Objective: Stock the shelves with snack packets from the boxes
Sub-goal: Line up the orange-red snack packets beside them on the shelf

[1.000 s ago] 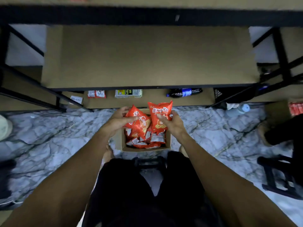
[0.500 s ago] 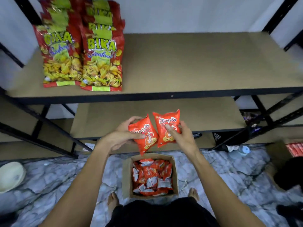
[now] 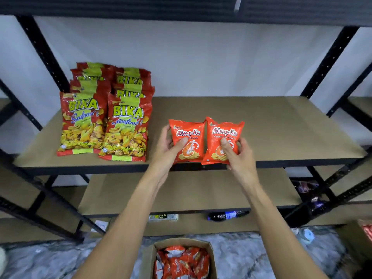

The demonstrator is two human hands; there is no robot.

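Observation:
My left hand (image 3: 168,146) grips one orange prawn cracker packet (image 3: 188,130) and my right hand (image 3: 238,156) grips a second orange packet (image 3: 225,128). Both packets stand upright side by side at the front edge of the brown shelf board (image 3: 271,127). Below, on the floor, an open cardboard box (image 3: 148,258) holds several more orange packets (image 3: 183,260).
Two rows of large red and yellow seafood snack bags (image 3: 104,121) stand on the left of the same shelf. Black metal uprights (image 3: 43,51) frame the rack. A lower shelf board (image 3: 191,190) lies beneath, with a dark bottle (image 3: 227,215) under it.
Both hands lifted the two orange packets out of the box and up to the shelf's front edge. My view rose from the floor to the shelf.

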